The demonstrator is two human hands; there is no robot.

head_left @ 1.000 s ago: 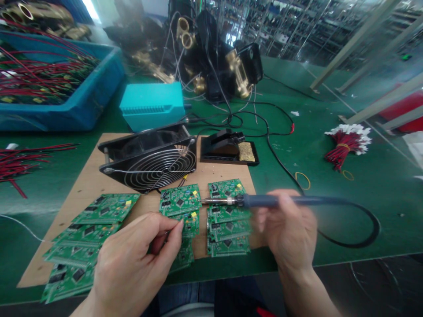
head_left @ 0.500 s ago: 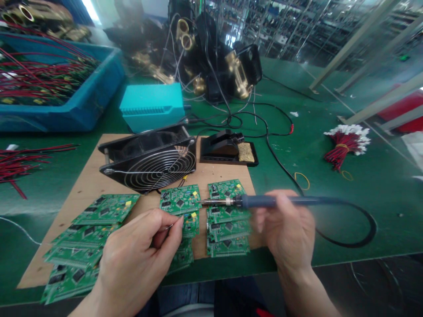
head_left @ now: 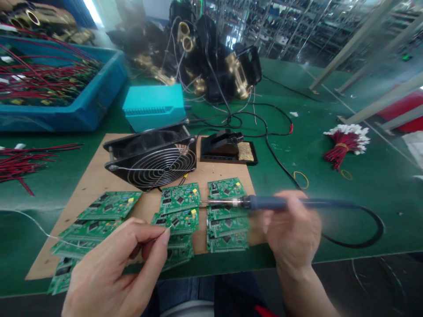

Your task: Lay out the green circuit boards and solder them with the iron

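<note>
My left hand (head_left: 122,264) pinches a thin strand of solder wire (head_left: 36,222) between thumb and forefinger; its length trails off to the left. The pinch is over the front part of the middle row of green circuit boards (head_left: 180,199). In my right hand (head_left: 294,233) is a soldering iron (head_left: 267,203) with a blue handle, held level and pointing left. Its tip is by the right edge of the rear middle board; contact cannot be made out. The iron passes over the right row of circuit boards (head_left: 228,225). Another row of circuit boards (head_left: 109,205) overlaps at left, partly behind my left hand.
Behind the boards stand a black fan (head_left: 152,160) and an iron stand with a sponge (head_left: 245,151). A turquoise box (head_left: 154,105) sits farther back. A blue bin (head_left: 99,94) holds red-wired parts at left. A bundle of wires (head_left: 342,149) lies right, and the iron's cable (head_left: 376,220) loops there.
My left hand has drawn back left and nearer to me, uncovering more of the second middle board. The soldering iron has shifted slightly right. The view has also shifted a little.
</note>
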